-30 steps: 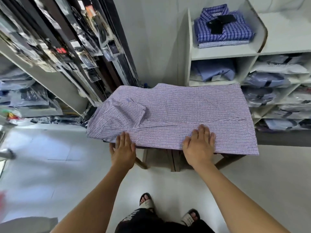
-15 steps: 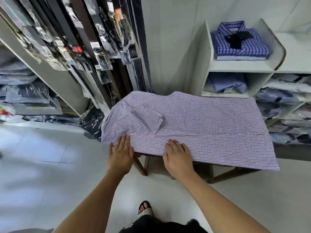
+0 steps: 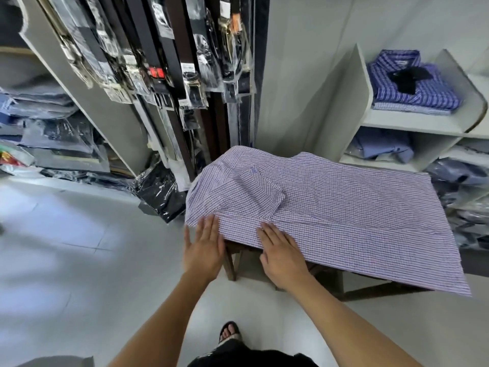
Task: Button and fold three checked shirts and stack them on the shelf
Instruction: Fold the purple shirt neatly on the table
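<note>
A purple checked shirt (image 3: 330, 205) lies spread flat over a small wooden table (image 3: 230, 260), its sleeve folded across near the left end. My left hand (image 3: 203, 247) lies flat with straight fingers at the shirt's near left corner, fingertips on the cloth. My right hand (image 3: 280, 250) presses flat on the near edge just to the right of it. On the white shelf (image 3: 412, 123) at the upper right sit two folded blue checked shirts (image 3: 412, 86) stacked, with a black item on top.
A rack of bagged belts (image 3: 185, 75) hangs behind the table's left end. Shelves of bagged shirts (image 3: 47, 133) stand at the left, and more bagged shirts (image 3: 465, 197) fill the right cubbies. A dark plastic bag (image 3: 158, 194) lies on the floor by the table. My sandalled foot (image 3: 229, 331) is below.
My right hand has slid left along the shirt's near edge, close to my left hand. The camera has swung left, so the shirt and shelf now sit further right.
</note>
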